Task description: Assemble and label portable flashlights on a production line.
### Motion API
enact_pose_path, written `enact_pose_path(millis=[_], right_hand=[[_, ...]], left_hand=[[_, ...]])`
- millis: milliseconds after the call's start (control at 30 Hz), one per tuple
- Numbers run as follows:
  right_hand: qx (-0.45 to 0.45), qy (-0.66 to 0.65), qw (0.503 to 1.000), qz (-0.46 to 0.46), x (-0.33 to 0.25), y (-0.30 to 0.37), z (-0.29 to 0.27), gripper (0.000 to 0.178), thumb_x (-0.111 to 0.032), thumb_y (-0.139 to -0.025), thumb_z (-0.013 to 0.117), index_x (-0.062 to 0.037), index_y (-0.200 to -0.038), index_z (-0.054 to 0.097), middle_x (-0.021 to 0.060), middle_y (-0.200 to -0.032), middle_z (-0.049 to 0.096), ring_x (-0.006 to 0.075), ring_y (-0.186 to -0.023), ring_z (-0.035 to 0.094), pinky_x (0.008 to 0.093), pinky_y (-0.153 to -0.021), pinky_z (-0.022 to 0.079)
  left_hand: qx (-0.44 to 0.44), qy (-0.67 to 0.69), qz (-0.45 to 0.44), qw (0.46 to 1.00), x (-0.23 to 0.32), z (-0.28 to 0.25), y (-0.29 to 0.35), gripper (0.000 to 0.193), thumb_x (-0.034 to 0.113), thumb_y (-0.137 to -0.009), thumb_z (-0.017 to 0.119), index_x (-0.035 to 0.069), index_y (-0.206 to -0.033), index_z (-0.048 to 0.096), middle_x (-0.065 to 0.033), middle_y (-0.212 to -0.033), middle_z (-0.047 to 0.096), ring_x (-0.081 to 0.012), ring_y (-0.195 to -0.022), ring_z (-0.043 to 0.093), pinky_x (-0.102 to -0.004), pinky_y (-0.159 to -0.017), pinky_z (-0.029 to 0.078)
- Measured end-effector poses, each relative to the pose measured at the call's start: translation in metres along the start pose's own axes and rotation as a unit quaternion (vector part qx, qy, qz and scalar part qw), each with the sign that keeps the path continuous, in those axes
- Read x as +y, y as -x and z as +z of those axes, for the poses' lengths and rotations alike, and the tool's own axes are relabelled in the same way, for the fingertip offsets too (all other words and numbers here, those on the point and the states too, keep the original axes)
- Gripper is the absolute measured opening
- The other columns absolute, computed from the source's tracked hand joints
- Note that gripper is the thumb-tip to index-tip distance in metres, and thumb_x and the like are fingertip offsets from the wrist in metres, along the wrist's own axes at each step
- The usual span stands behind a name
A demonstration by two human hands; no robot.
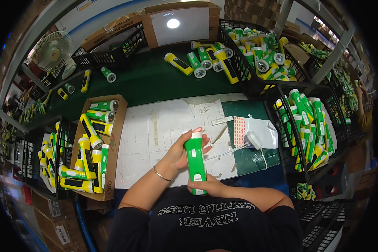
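A green flashlight (195, 158) with a white head is held upright in front of my chest, its head pointing away from me. My left hand (179, 152) cradles it from the left near the head, the fingers passing behind it and showing on its right side. My right hand (209, 186) grips the tail end, with the thumb across the lower body near a white switch. Beneath the flashlight is a worn white sheet (140, 130) on the bench. A bright round spot of light (173, 23) falls on a white panel inside a cardboard box (149, 31) at the back.
A cardboard box of flashlights (110, 168) stands at left; black crates (309, 172) full of them stand at right. Loose flashlights (178, 64) lie on the green belt (142, 80). A white adapter with cable (253, 139) and a red-dotted label sheet (239, 129) lie at right. A fan (54, 50) is far left.
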State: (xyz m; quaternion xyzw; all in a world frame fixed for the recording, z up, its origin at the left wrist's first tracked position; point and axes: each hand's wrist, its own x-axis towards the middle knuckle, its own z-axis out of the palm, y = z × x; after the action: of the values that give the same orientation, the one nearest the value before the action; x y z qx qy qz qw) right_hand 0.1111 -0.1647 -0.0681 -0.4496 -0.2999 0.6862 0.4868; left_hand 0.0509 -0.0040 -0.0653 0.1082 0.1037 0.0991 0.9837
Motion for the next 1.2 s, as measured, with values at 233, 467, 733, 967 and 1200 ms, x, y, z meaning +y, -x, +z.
enact_pose_path(millis=[233, 467, 733, 967, 1200], right_hand=[[0.043, -0.12, 0.989, 0.078, -0.005, -0.001, 0.004, 0.023, -0.031, -0.084, 0.063, -0.0104, -0.089, 0.054, -0.0044, -0.067, 0.048, 0.0029, -0.045, 0.035, 0.0207, -0.039, 0.021], [0.166, 0.119, 0.974, -0.097, -0.015, -0.002, -0.041, 0.026, -0.032, -0.096, 0.043, -0.0074, -0.096, 0.051, -0.0011, -0.074, 0.05, 0.0047, -0.066, 0.043, 0.0208, -0.058, 0.037], [0.183, 0.736, 0.56, -0.333, -0.077, -0.001, -0.019, 0.013, -0.021, -0.079, 0.061, -0.0109, -0.072, 0.055, 0.0036, -0.062, 0.05, 0.0218, -0.049, 0.053, 0.0336, -0.043, 0.042], [-0.001, 0.708, 0.629, -0.321, -0.06, 0.015, -0.009, 0.024, -0.021, -0.071, 0.066, -0.0149, -0.058, 0.047, 0.002, -0.059, 0.046, 0.0186, -0.046, 0.051, 0.0319, -0.042, 0.041], [0.198, 0.536, 0.758, -0.315, -0.061, -0.008, -0.006, 0.024, -0.031, -0.073, 0.071, -0.0116, -0.07, 0.056, 0.0027, -0.063, 0.054, 0.0223, -0.052, 0.055, 0.0346, -0.047, 0.044]], left_hand=[[0.119, -0.217, 0.043, 0.968, -0.03, 0.007, 0.024, 0.042, 0.035, -0.095, 0.043, 0.003, -0.121, 0.042, -0.0121, -0.096, 0.053, -0.0218, -0.084, 0.061, -0.041, -0.079, 0.054], [0.128, -0.216, 0.128, 0.959, 0.001, 0.013, 0.013, 0.024, 0.024, -0.092, 0.051, 0.003, -0.105, 0.045, -0.0119, -0.088, 0.056, -0.0193, -0.07, 0.058, -0.0328, -0.062, 0.053], [0.109, -0.36, 0.142, 0.916, 0.004, 0.027, 0.011, 0.034, 0.036, -0.095, 0.041, 0.005, -0.109, 0.044, -0.0099, -0.094, 0.056, -0.0158, -0.078, 0.057, -0.0295, -0.065, 0.051], [0.124, -0.339, 0.188, 0.913, 0.017, 0.013, 0.013, 0.049, 0.05, -0.095, 0.031, 0.005, -0.108, 0.046, -0.0101, -0.088, 0.057, -0.0154, -0.069, 0.056, -0.0285, -0.061, 0.049], [0.089, -0.257, 0.167, 0.948, 0.014, 0.021, 0.015, 0.043, 0.044, -0.093, 0.044, 0.002, -0.103, 0.049, -0.0094, -0.077, 0.058, -0.0174, -0.068, 0.057, -0.0291, -0.064, 0.05]])
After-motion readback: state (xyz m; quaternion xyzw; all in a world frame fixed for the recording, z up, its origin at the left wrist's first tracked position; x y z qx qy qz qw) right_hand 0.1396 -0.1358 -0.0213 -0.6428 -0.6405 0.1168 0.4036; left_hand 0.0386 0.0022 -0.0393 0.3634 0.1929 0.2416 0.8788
